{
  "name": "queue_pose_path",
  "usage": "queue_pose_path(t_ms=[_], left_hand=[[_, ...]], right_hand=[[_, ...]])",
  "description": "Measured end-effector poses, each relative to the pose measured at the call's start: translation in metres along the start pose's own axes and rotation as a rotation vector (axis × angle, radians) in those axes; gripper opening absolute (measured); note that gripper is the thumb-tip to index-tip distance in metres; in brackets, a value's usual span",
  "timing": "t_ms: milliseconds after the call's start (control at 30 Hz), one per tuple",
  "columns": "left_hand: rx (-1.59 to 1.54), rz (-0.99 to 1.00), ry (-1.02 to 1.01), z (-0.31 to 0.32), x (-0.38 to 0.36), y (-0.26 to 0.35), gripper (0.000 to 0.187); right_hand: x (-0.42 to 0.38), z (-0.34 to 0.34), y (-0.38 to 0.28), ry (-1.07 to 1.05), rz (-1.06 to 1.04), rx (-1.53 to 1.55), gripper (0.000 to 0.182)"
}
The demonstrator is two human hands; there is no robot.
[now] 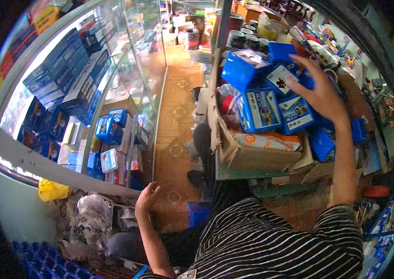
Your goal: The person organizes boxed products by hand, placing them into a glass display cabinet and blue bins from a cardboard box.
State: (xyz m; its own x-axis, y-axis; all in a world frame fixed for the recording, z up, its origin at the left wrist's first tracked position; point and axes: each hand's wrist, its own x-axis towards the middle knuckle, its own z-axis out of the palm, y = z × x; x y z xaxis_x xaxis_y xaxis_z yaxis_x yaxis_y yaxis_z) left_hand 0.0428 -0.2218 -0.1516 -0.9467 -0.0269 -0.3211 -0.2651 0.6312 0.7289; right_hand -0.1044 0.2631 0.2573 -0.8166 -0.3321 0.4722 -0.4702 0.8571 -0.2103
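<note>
A: Where's the right hand (pixel 320 90)?

B: Up over the heap of blue boxes (pixel 276 109) piled in the cardboard carton (pixel 253 156). Fingers spread wide, palm down, clamped on nothing. The fingertips are just above or brushing the topmost boxes; I can't tell which.

A: And the left hand (pixel 146 197)?

B: Low, near the foot of the glass case (pixel 127 93), fingers loosely apart, empty. Crumpled paper (pixel 92 211) lies just beside it on the floor.

A: Which box is nearest the right hand?

B: The one with a picture label (pixel 295 113), tilted against its neighbours near the carton's right edge. Another (pixel 260 109) leans just left of it.

A: How would it handle?

B: I'd judge it a stiff moulded plastic case, light to middling, smooth and a bit slippery on the broad faces. Not fragile, by the look.

A: Where to grip?

B: Across the narrow sides, thumb on one edge and fingers on the other, rather than pinching the glossy face. The heap is loose and leaning, so lifting one may let the others slide toward the orange bag (pixel 264 139) at the carton's front.
</note>
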Motion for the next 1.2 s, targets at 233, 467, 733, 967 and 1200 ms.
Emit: queue_pose_path(t_ms=[233, 467, 733, 967, 1200], left_hand=[[-0.12, 0.04, 0.082, -0.007, -0.011, 0.0, 0.046], [0.039, 0.052, 0.132, 0.029, 0.021, -0.058, 0.045], [0.036, 0.106, 0.186, 0.012, -0.003, -0.019, 0.045], [0.035, 0.101, 0.231, 0.002, 0.002, -0.021, 0.047], [0.019, 0.109, 0.27, -0.01, 0.001, -0.018, 0.046]], right_hand=[[0.095, 0.071, 0.001, -0.489, 0.03, -0.256, 0.083], [0.104, 0.082, 0.025, -0.395, -0.018, -0.044, 0.082], [0.152, 0.081, -0.013, -0.228, -0.225, -0.067, 0.069], [0.191, 0.09, -0.226, -0.208, -0.621, 0.054, 0.058], [0.215, 0.227, -0.401, 0.195, -1.028, 0.312, 0.059]])
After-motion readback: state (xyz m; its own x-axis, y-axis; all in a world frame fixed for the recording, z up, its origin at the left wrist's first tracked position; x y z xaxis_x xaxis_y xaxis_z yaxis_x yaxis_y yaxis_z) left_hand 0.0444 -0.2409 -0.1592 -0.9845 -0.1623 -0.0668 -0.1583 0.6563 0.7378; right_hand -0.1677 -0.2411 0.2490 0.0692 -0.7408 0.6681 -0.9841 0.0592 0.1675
